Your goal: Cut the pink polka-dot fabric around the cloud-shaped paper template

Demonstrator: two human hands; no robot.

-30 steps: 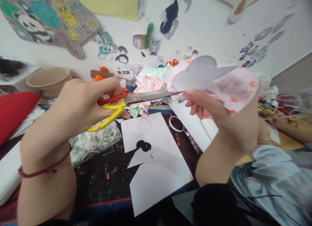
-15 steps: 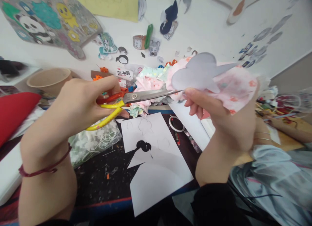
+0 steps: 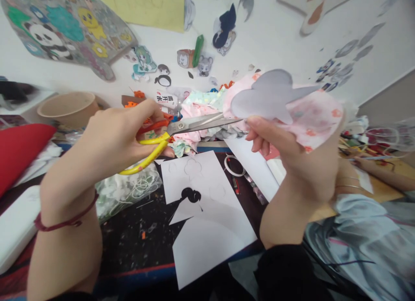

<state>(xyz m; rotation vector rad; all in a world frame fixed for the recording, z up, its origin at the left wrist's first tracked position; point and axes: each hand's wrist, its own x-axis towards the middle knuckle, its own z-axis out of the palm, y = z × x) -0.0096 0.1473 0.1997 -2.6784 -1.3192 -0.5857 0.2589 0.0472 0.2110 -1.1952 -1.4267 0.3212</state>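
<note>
My left hand [image 3: 118, 130] is closed on a pair of scissors [image 3: 184, 127] with yellow and red handles. Their blades stand slightly apart and point right, one tip reaching close to my right fingertips. In my right hand [image 3: 282, 147] I pinch a grey cloud-shaped cutout [image 3: 269, 95] and a piece of pale pink patterned cloth [image 3: 319, 115] lying behind it. A pointed grey strip runs off the cutout's right side. Whether the blades touch the cloth edge is hard to make out.
White paper [image 3: 214, 236] with pencil outlines and a black shape lies on the dark table [image 3: 126, 240]. Around it are a bag of white cords [image 3: 129, 186], a tape ring [image 3: 234, 165] and crumpled cloth [image 3: 194, 115]. Another person's forearm [image 3: 385, 173] is at the right.
The scissors' blades have parted a little, and my left hand with them has shifted slightly right. The cutout and cloth have moved a touch right; my right hand is almost still.
</note>
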